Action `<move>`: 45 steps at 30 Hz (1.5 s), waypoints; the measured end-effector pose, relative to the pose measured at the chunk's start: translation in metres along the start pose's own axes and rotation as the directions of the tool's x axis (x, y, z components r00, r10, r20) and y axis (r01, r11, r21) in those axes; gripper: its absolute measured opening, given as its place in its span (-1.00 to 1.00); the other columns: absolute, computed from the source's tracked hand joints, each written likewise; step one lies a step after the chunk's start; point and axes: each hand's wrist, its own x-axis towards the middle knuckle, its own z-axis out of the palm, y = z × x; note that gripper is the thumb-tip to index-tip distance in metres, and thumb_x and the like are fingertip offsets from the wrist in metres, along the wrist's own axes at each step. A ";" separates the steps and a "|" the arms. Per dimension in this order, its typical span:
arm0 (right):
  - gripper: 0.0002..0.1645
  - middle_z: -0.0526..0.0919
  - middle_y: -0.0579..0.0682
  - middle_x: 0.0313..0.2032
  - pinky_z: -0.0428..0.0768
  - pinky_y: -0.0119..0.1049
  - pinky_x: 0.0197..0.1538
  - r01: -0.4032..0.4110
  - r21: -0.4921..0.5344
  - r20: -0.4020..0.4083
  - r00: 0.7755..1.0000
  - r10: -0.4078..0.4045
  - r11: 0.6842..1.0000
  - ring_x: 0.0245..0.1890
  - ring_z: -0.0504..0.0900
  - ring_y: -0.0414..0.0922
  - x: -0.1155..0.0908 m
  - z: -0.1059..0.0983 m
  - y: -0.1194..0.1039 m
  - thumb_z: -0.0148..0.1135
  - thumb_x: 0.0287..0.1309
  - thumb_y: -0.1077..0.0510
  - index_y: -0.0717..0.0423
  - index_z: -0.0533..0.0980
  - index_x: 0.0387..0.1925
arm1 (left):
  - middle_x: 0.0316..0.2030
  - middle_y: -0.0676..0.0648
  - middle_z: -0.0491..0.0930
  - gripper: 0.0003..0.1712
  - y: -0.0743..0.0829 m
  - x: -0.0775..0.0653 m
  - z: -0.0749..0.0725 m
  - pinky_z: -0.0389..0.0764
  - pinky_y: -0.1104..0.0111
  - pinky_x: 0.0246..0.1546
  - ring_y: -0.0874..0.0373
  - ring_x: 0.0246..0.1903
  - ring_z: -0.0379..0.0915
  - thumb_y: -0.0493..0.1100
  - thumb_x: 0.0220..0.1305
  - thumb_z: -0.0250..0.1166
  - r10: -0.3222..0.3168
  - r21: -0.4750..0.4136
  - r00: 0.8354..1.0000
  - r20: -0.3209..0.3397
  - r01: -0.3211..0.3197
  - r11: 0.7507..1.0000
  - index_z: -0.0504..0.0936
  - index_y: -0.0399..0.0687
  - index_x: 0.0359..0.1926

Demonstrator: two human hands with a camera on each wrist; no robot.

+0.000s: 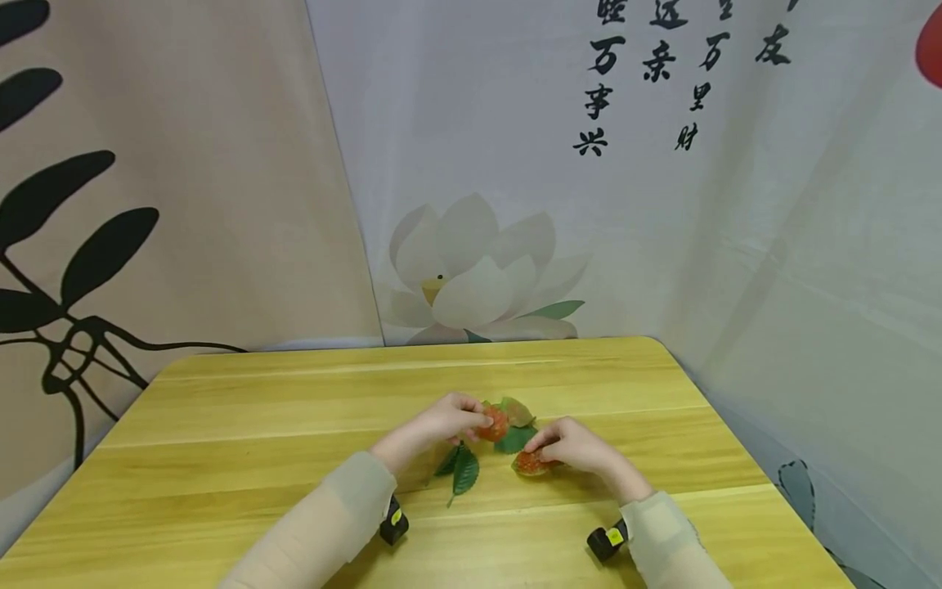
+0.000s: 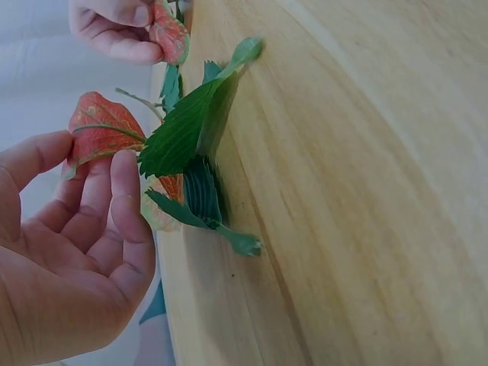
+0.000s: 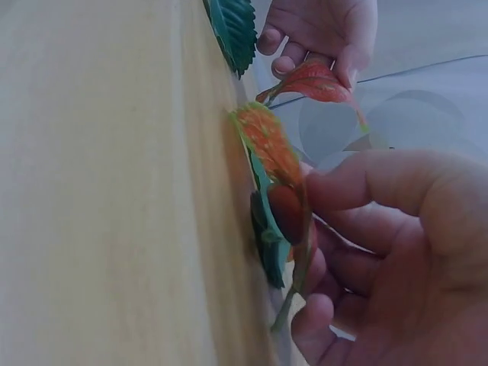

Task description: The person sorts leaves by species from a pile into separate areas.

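Note:
My left hand [image 1: 447, 415] pinches a red leaf [image 1: 496, 424] by its edge between thumb and fingers, raised over the tabletop. The left wrist view shows this red leaf [image 2: 103, 126] with a pale vein down its middle. To its right, my right hand [image 1: 574, 446] grips an orange-red leaf [image 1: 530, 464] low over the table; in the right wrist view the leaf [image 3: 267, 141] has yellow-green edges and a stem pointing down. A pair of dark green serrated leaves [image 1: 464, 470] lies below the left hand. Between the hands is another green leaf [image 1: 513, 440].
A yellowish-green and reddish leaf [image 1: 518, 411] lies behind the green one. Everything is on a wooden table [image 1: 280, 458] with rounded back corners. Behind it hangs a cloth backdrop [image 1: 486, 98] printed with a lotus and characters. Small black cameras [image 1: 393, 523] hang at both wrists.

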 end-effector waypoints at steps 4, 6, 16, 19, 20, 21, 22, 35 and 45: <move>-0.76 0.70 0.06 -0.24 0.50 -0.37 -0.39 -0.011 0.010 0.029 1.000 0.011 1.000 -0.44 0.51 -0.23 -0.001 -0.001 -0.002 0.23 0.09 0.39 0.29 0.68 -0.19 | -0.47 0.01 0.52 -0.74 0.001 -0.001 0.000 0.37 0.35 -0.58 -0.06 -0.33 0.61 -0.10 0.32 0.28 -0.007 -0.008 1.000 -0.008 0.007 1.000 0.49 -0.10 -0.46; -0.75 0.70 0.06 -0.27 0.44 -0.39 -0.48 -0.023 0.017 0.049 0.999 0.023 1.000 -0.55 0.44 -0.24 -0.002 -0.001 -0.004 0.24 0.08 0.40 0.28 0.68 -0.17 | -0.45 0.01 0.54 -0.77 0.001 -0.001 0.000 0.37 0.35 -0.57 -0.05 -0.33 0.61 -0.09 0.32 0.28 -0.012 -0.011 1.000 -0.010 0.012 1.000 0.53 -0.11 -0.43; -0.68 0.69 0.06 -0.28 0.54 -0.33 -0.57 -0.082 0.088 0.130 0.989 0.070 0.993 -0.65 0.51 -0.17 -0.002 0.005 -0.003 0.25 0.12 0.36 0.23 0.66 -0.05 | -0.37 -0.02 0.59 -0.80 0.001 -0.003 -0.002 0.42 0.35 -0.55 -0.06 -0.32 0.61 -0.11 0.32 0.27 -0.022 -0.031 1.000 -0.011 0.022 0.999 0.56 -0.15 -0.36; -0.62 0.69 0.07 -0.26 0.57 -0.31 -0.56 -0.094 0.099 0.132 0.988 0.081 0.991 -0.65 0.52 -0.16 -0.001 0.006 -0.001 0.28 0.09 0.35 0.24 0.63 0.00 | -0.38 -0.02 0.58 -0.80 0.000 -0.003 -0.003 0.43 0.36 -0.56 -0.06 -0.32 0.61 -0.12 0.32 0.27 -0.018 -0.035 1.000 -0.010 0.018 0.999 0.54 -0.14 -0.39; -0.60 0.69 0.07 -0.25 0.57 -0.31 -0.55 -0.096 0.107 0.132 0.988 0.081 0.990 -0.65 0.53 -0.16 -0.001 0.006 0.000 0.29 0.09 0.34 0.26 0.61 0.02 | -0.38 -0.02 0.57 -0.80 0.000 -0.003 -0.004 0.43 0.37 -0.56 -0.06 -0.31 0.62 -0.12 0.32 0.27 -0.018 -0.037 1.000 -0.009 0.018 0.999 0.54 -0.14 -0.39; -0.58 0.69 0.07 -0.25 0.57 -0.31 -0.54 -0.096 0.116 0.133 0.988 0.081 0.989 -0.63 0.54 -0.16 -0.001 0.006 0.002 0.30 0.09 0.33 0.27 0.60 0.04 | -0.38 -0.02 0.57 -0.80 0.000 -0.004 -0.005 0.44 0.37 -0.56 -0.07 -0.31 0.62 -0.11 0.32 0.26 -0.019 -0.041 1.000 -0.008 0.018 0.999 0.54 -0.13 -0.39; -0.56 0.69 0.07 -0.25 0.57 -0.32 -0.54 -0.097 0.124 0.134 0.988 0.080 0.988 -0.62 0.54 -0.16 0.000 0.005 0.004 0.30 0.09 0.33 0.29 0.58 0.06 | -0.38 -0.01 0.57 -0.80 -0.001 -0.004 -0.007 0.44 0.37 -0.55 -0.07 -0.30 0.62 -0.11 0.32 0.26 -0.022 -0.046 1.000 -0.007 0.022 0.999 0.53 -0.12 -0.39; -0.53 0.67 0.03 -0.47 0.39 -0.41 -0.65 -0.099 0.182 0.117 0.990 0.079 0.978 -0.66 0.48 -0.21 0.003 0.004 0.014 0.32 0.15 0.27 0.27 0.54 0.12 | -0.26 -0.02 0.66 -0.78 -0.001 -0.020 -0.039 0.60 0.08 -0.23 -0.04 -0.24 0.66 -0.07 0.35 0.23 -0.022 -0.067 0.999 -0.026 0.020 0.998 0.57 -0.15 -0.28; -0.50 0.67 0.04 -0.44 0.41 -0.41 -0.66 -0.111 0.213 0.125 0.988 0.085 0.971 -0.65 0.50 -0.20 0.001 0.003 0.016 0.33 0.16 0.25 0.29 0.52 0.14 | -0.30 0.02 0.66 -0.77 -0.004 -0.045 -0.076 0.53 0.23 -0.33 0.12 -0.26 0.58 -0.03 0.34 0.25 -0.013 -0.078 0.994 -0.108 0.005 0.997 0.59 -0.12 -0.27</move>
